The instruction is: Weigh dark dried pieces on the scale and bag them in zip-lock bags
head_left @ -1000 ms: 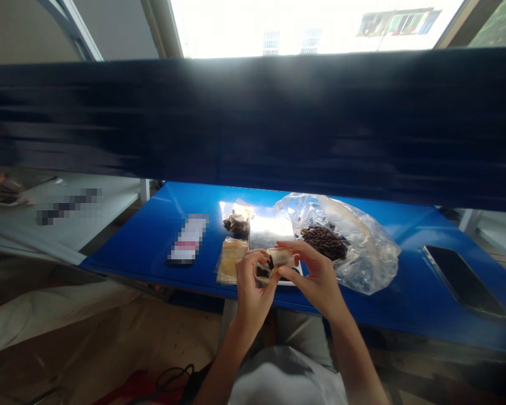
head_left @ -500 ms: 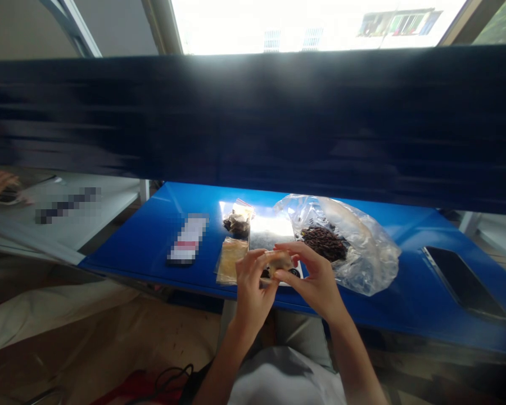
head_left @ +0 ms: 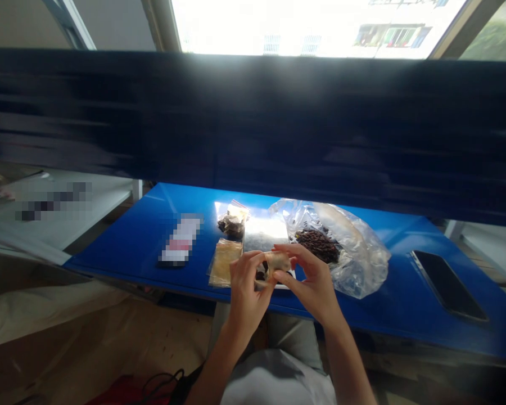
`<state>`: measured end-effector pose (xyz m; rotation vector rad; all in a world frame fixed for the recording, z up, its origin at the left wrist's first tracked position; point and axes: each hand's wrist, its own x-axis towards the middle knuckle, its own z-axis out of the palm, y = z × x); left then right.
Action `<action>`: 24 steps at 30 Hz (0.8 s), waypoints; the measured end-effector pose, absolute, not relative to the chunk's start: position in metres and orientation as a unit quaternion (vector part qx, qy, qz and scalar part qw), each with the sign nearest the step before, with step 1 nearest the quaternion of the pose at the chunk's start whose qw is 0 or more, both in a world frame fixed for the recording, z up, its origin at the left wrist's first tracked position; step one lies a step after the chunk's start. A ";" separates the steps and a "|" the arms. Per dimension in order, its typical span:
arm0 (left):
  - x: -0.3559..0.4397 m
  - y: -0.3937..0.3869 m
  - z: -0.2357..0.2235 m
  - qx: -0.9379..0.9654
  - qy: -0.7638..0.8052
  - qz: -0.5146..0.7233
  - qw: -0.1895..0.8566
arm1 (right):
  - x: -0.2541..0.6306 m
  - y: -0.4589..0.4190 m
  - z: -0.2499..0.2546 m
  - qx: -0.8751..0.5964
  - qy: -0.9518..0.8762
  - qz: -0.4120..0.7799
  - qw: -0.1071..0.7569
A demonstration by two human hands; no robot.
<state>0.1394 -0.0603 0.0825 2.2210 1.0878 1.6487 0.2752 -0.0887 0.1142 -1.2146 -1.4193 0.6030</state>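
Both of my hands pinch one small clear packet (head_left: 277, 262) with dark bits inside, held just over the near edge of the blue table (head_left: 143, 236). My left hand (head_left: 248, 287) grips its left end and my right hand (head_left: 314, 278) grips its right end, fingers closed on it. Behind the packet lies a shiny flat tray (head_left: 265, 232). A large clear plastic bag (head_left: 354, 253) with a heap of dark brown pieces (head_left: 318, 244) lies right of my hands.
Left of the tray lie a flat yellowish packet (head_left: 223, 262) and a filled small packet (head_left: 231, 222). A blurred label (head_left: 180, 241) sits further left. A black phone (head_left: 447, 285) lies at the right. A dark blurred band (head_left: 253, 124) spans the view above the table.
My hands have drawn closer together on the small packet, pressing its top closed. The view has shifted slightly, so everything on the table sits a little further left.
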 end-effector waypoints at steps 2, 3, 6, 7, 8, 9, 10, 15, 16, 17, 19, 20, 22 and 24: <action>0.140 -0.061 0.082 0.745 0.364 0.553 0.084 | 0.274 -0.089 0.116 -0.518 -0.595 0.254 0.559; 0.140 -0.061 0.082 0.746 0.363 0.552 0.084 | 0.274 -0.089 0.116 -0.520 -0.594 0.252 0.560; 0.139 -0.061 0.081 0.754 0.358 0.544 0.087 | 0.272 -0.089 0.119 -0.523 -0.598 0.243 0.556; 0.139 -0.061 0.081 0.757 0.358 0.540 0.088 | 0.272 -0.089 0.120 -0.521 -0.603 0.242 0.554; 0.139 -0.061 0.081 0.760 0.358 0.535 0.090 | 0.272 -0.089 0.121 -0.518 -0.606 0.241 0.553; 0.138 -0.061 0.081 0.762 0.360 0.531 0.091 | 0.271 -0.089 0.121 -0.515 -0.609 0.241 0.553; 0.138 -0.061 0.082 0.764 0.362 0.526 0.094 | 0.271 -0.089 0.121 -0.511 -0.611 0.240 0.555; 0.138 -0.061 0.082 0.774 0.359 0.511 0.107 | 0.271 -0.089 0.120 -0.503 -0.618 0.236 0.556; 0.138 -0.061 0.083 0.774 0.360 0.510 0.108 | 0.271 -0.089 0.119 -0.504 -0.618 0.236 0.555; 0.138 -0.061 0.083 0.773 0.362 0.510 0.107 | 0.271 -0.089 0.119 -0.506 -0.616 0.237 0.554; 0.139 -0.062 0.083 0.771 0.365 0.511 0.105 | 0.272 -0.090 0.119 -0.512 -0.613 0.244 0.551; 0.139 -0.063 0.082 0.769 0.366 0.514 0.106 | 0.272 -0.091 0.119 -0.514 -0.611 0.248 0.548; 0.139 -0.063 0.082 0.763 0.364 0.521 0.114 | 0.272 -0.091 0.118 -0.517 -0.610 0.253 0.545; 0.140 -0.064 0.081 0.755 0.363 0.533 0.118 | 0.272 -0.091 0.118 -0.519 -0.606 0.255 0.547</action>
